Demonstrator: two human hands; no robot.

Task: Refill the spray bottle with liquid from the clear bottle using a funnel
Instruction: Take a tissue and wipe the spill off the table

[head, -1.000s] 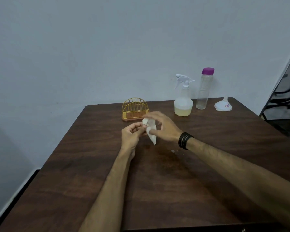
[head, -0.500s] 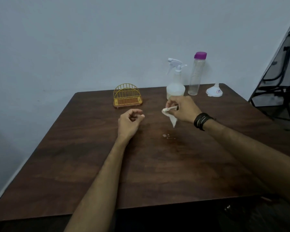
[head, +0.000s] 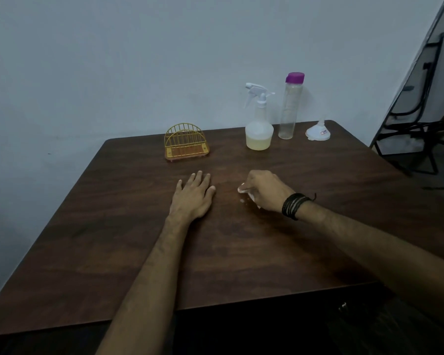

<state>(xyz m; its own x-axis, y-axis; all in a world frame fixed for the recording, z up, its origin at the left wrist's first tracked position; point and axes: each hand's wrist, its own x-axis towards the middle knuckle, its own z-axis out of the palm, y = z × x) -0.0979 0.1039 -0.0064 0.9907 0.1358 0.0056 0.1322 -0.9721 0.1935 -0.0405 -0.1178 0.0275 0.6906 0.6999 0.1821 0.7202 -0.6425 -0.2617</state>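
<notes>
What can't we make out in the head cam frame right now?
- Tissue: mostly hidden under the right hand, head view.
- Small spots on the table beside that hand: too small to identify.
- Funnel sticker: too small to read.
- Clear bottle: liquid level unclear, dim light.
- Chair: cut off by the right edge.

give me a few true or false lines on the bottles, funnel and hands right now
1. The white-headed plastic spray bottle holds some yellowish liquid. True.
2. The tall clear bottle with purple cap is uncapped. False: its cap is on.
3. The small white funnel sits in the spray bottle's neck. False: it rests upside down on the dark wooden table.
4. The right hand presses a white tissue to the table. True.
5. The left hand grips the yellow wire holder. False: it lies flat, empty.
</notes>
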